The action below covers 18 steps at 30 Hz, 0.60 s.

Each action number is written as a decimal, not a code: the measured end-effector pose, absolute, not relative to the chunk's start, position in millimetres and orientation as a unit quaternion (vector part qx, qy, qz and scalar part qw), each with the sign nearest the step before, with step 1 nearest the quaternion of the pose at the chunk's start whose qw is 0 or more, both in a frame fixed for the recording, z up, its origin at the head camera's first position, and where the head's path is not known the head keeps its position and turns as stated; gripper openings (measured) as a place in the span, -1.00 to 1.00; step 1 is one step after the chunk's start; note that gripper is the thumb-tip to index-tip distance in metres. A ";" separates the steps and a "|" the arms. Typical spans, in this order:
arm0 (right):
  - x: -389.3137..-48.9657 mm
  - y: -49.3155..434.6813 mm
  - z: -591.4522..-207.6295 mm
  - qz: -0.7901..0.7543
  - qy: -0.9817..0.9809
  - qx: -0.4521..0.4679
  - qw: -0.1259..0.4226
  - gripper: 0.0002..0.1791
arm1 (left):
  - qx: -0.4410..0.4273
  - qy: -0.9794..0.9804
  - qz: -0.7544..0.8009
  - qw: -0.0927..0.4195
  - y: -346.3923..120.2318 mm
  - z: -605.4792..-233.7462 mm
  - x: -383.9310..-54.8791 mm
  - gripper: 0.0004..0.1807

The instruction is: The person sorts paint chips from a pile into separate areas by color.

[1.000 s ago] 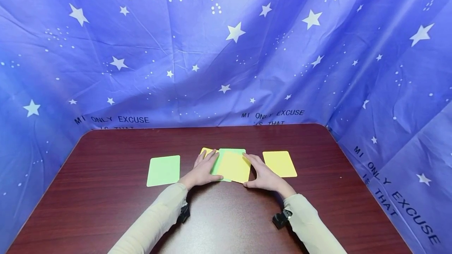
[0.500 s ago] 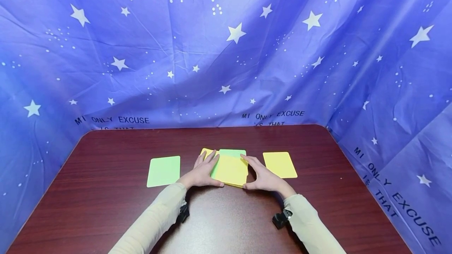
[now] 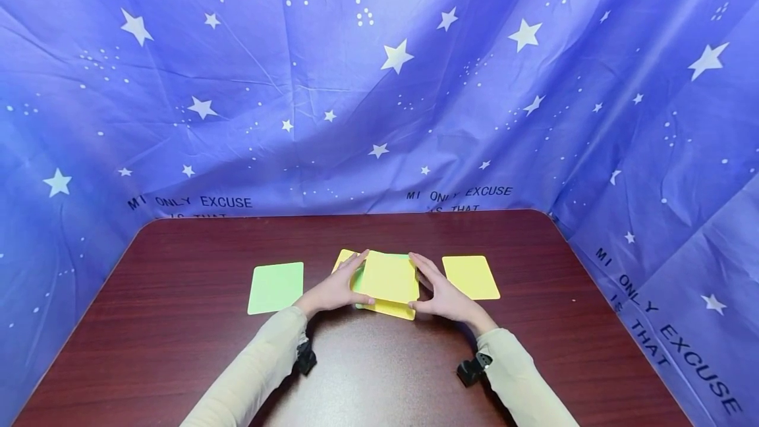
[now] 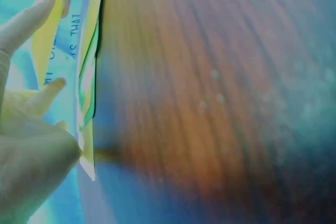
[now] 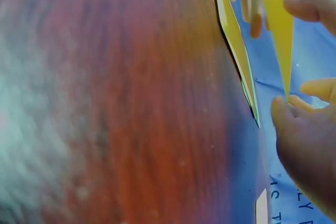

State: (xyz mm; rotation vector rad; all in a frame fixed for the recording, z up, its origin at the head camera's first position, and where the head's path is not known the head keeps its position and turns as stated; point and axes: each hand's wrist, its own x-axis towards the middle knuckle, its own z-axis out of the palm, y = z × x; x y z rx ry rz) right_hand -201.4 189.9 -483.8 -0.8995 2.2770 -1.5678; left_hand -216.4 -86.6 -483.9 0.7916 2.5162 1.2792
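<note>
Both hands hold a yellow square card (image 3: 389, 275) by its sides, lifted just above a loose pile. My left hand (image 3: 332, 290) grips its left side, fingers at the far corner and thumb at the near one. My right hand (image 3: 443, 295) grips the right side in the same way. In the right wrist view the lifted card (image 5: 278, 30) stands apart from the cards on the table. Beneath it, a lower yellow card (image 3: 398, 310) sticks out toward the near side, and green edges (image 4: 89, 85) show between layers. Much of the pile is hidden.
A green square card (image 3: 275, 288) lies flat left of the pile. Another yellow card (image 3: 471, 277) lies flat to the right. The dark red wooden table (image 3: 379, 374) meets a blue star-printed cloth (image 3: 332, 84) behind and at the sides.
The top yellow card has risen off the pile between both hands and shifted slightly away from the near edge. The lower yellow card now shows beneath it. The outer cards stay put.
</note>
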 end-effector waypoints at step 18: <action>-199.2 191.5 -479.9 -0.524 0.804 -0.270 0.076 0.11 | 0.283 0.829 0.474 0.094 -87.9 -473.8 -213.0 0.17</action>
